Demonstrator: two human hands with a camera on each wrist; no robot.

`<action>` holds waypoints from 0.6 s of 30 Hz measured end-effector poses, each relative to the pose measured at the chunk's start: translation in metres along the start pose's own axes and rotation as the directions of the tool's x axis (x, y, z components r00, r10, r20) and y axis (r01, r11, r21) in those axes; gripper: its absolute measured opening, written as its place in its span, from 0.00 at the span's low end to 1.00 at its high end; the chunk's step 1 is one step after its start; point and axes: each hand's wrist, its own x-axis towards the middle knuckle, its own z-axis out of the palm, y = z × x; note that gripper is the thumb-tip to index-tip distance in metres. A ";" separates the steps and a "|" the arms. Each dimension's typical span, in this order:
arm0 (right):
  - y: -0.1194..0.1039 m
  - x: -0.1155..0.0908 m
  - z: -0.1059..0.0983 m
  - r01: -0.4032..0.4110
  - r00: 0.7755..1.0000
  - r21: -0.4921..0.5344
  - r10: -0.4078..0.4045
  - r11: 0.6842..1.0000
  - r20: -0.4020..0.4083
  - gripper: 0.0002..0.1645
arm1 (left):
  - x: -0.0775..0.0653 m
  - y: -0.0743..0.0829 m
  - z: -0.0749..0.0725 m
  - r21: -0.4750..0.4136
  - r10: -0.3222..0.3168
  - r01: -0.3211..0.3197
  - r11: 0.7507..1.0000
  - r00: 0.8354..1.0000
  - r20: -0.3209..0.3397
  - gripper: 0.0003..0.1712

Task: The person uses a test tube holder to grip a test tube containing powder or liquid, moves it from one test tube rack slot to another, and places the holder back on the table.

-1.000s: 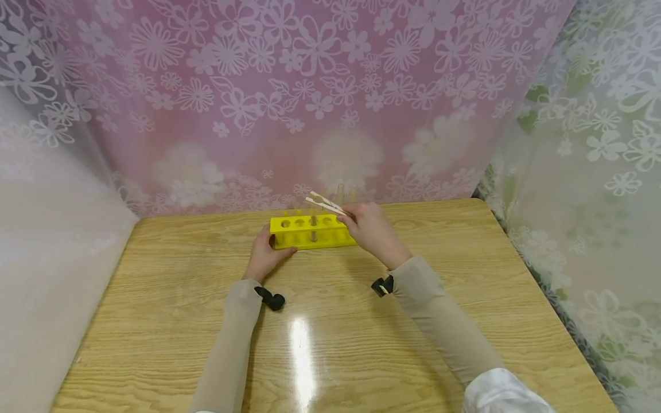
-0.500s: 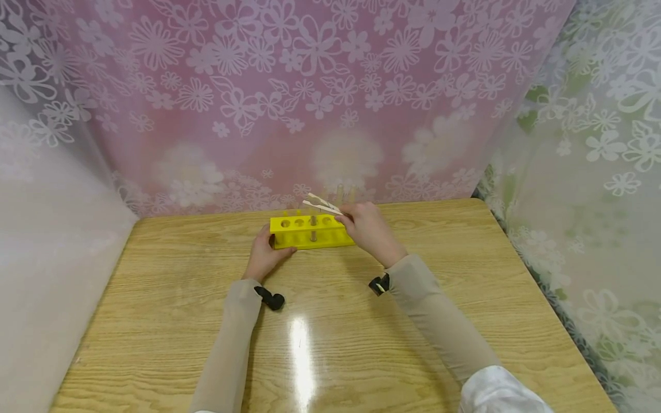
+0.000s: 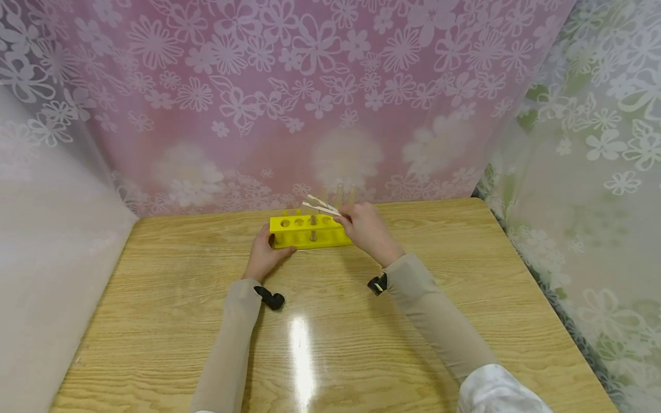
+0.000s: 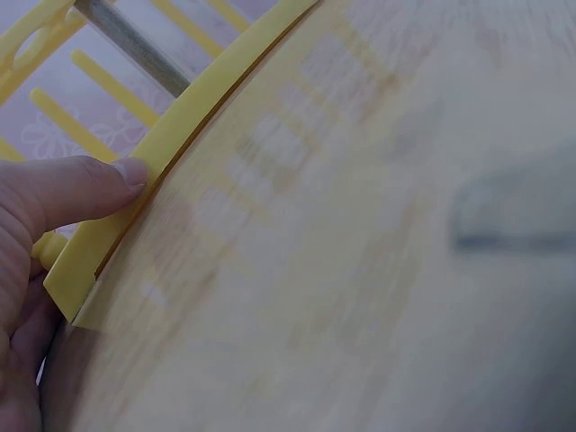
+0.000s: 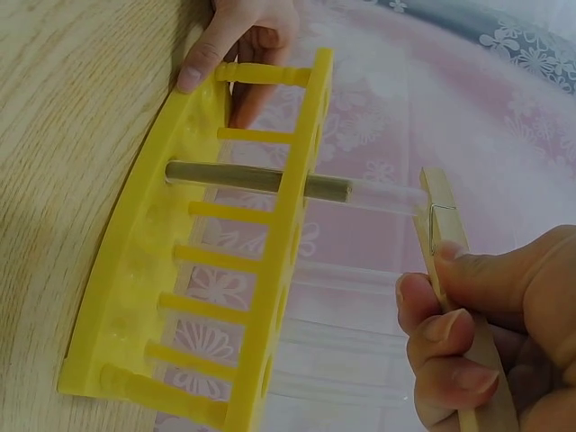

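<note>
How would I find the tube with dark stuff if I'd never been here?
On the wooden table stands a yellow rack, one end held by the left hand. Look along it from that hand: the first tube you reach stands upright. Its dark filling sets it apart from the see-through tubes nearby.

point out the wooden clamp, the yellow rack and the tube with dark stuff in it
Wooden clamp [image 5: 445, 220]: right wrist view, wooden side near its spring
Yellow rack [image 5: 283, 230]: right wrist view, its upper plate
Tube [image 5: 328, 187]: right wrist view, dark part just above that plate
</note>
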 end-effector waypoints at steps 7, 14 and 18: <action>0.001 0.000 0.003 0.001 1.000 -0.014 -0.001 1.000 0.007 0.25 | 0.000 0.000 0.000 -0.006 -0.005 0.005 1.000 1.000 0.010 0.41; 0.001 -0.002 0.003 0.009 1.000 -0.033 -0.008 0.999 0.019 0.23 | 0.000 0.000 0.000 -0.003 0.004 -0.004 1.000 1.000 0.004 0.39; 0.001 -0.002 0.005 0.005 1.000 -0.036 -0.005 0.999 0.023 0.21 | 0.000 0.000 0.000 -0.003 0.007 -0.007 1.000 1.000 0.005 0.39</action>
